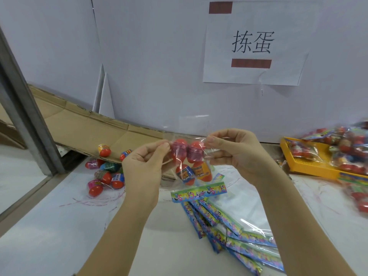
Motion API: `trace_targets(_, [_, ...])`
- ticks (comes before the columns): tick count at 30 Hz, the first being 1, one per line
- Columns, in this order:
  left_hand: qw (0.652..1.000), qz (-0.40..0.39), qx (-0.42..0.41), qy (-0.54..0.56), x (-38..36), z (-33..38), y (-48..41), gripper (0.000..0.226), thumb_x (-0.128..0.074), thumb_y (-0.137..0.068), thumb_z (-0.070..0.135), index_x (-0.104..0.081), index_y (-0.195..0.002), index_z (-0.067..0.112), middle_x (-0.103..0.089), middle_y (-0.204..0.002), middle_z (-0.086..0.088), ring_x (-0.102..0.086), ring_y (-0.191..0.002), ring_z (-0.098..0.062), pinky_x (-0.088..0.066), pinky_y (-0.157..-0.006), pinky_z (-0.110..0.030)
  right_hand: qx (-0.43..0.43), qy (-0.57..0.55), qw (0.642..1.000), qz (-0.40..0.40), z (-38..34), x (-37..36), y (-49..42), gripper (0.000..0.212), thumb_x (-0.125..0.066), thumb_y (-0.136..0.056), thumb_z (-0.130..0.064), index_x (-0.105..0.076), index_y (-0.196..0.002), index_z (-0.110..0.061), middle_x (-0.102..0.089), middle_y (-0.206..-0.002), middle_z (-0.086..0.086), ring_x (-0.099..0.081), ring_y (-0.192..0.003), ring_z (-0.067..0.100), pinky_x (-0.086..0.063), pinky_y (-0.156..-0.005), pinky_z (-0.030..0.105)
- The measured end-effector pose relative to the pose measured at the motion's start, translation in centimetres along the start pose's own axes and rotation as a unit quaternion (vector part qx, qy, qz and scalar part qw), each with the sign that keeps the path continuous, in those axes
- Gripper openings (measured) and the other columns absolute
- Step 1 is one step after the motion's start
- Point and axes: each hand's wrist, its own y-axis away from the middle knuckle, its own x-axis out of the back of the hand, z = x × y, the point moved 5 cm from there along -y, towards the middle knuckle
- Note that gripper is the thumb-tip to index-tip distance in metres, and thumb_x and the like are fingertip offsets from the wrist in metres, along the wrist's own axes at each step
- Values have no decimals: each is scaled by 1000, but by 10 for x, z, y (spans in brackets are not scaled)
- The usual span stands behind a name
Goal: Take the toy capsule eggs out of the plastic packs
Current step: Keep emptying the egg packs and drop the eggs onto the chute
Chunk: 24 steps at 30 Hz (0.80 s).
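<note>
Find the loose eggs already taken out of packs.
Head view, left side: the loose eggs lie on the white table at the foot of the cardboard ramp, just left of the left hand, which pinches the pack.

bench (49, 226): white, marked with thin red scribbles
left: loose capsule eggs (105, 176) are heaped beside a cardboard sheet (83, 126)
centre: empty packs (229, 226) are piled flat
right: a yellow tray (310, 166) is loaded with filled packs (350, 148)

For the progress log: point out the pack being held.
The pack pinched by the left hand and right hand, eggs inside; the flat packs below lie empty.
</note>
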Motion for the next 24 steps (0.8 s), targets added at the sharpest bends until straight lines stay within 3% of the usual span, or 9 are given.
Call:
trace_targets(4, [1000, -9, -9, -22, 1, -1, -1, 38, -62, -86, -6, -75, -61, 19, -75, -69, -1, -71, -60, -11, -55, -53, -19, 5, -1, 1000, -9, 1, -2, 0, 30, -74, -64, -15, -71, -93, -8, -73, -74, 9, -65, -50, 17, -56, -52, 26])
trace_targets(8, [999, -36, -12, -19, -1, -3, -3, 15, -66, -81, -1, -68, -89, 12, -77, -81, -3, -73, -70, -13, -56, -56, -21, 7, -25, 999, -21, 2, -3, 0, 22, -72, -65, -12, -72, -86, -8, -71, -73, 10, -63, -49, 16, -55, -50, 26])
trace_targets(10, [998, -57, 3, -17, -2, -5, -3, 25, -68, -77, 9, -67, -102, 15, -77, -87, -2, -73, -74, -11, -55, -57, -18, 2, -35, 999, -24, 3, -2, 0, 21, -71, -65, -11, -72, -85, -7, -71, -72, 10, -63, -48, 16, -55, -49, 26])
trace_targets(12, [997, -72, -2, -38, -4, -5, -3, 23, -63, -85, 3, -74, -96, 20, -77, -84, -1, -72, -70, -8, -54, -58, -16, -4, -39, 999, -26, 4, 0, 0, 20, -71, -65, -10, -72, -85, -7, -70, -72, 10, -64, -48, 16, -56, -50, 28])
trace_targets(15, [996, -66, -18, -55, -4, -5, -2, 43, -55, -92, -5, -80, -79, 28, -76, -78, 1, -69, -66, -6, -53, -57, -16, -13, -43, 998, -33, 6, 1, 0, 19, -70, -65, -10, -71, -84, -7, -70, -74, 11, -65, -49, 17, -58, -51, 29])
trace_targets(24, [998, -46, -15, -37, -4, -6, 0, 38, -57, -92, -2, -79, -80, 27, -77, -84, -1, -71, -72, -9, -55, -61, -17, -4, -61, 996, -59, 11, -2, -1, 19, -69, -68, -7, -79, -81, -17, -72, -73, 6, -66, -51, 15, -55, -50, 25])
